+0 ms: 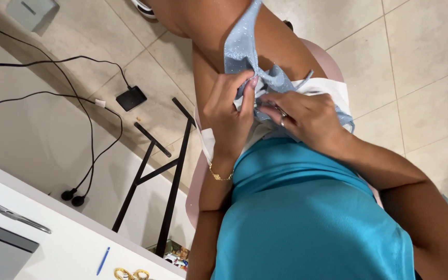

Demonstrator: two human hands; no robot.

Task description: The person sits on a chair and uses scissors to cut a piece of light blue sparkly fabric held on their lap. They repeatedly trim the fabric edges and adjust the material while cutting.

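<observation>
Blue glitter fabric (245,52) is pinched at its bunched end by both hands over the lap; left hand (227,116) fingers clamped left, right hand (307,116) right, strip running far-left.

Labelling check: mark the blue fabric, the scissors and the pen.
blue fabric (240,49), head view, on the glittery strip running up over the leg.
scissors (11,213), head view, on the closed metal blades.
pen (102,261), head view, mid-barrel, on the white table.
</observation>
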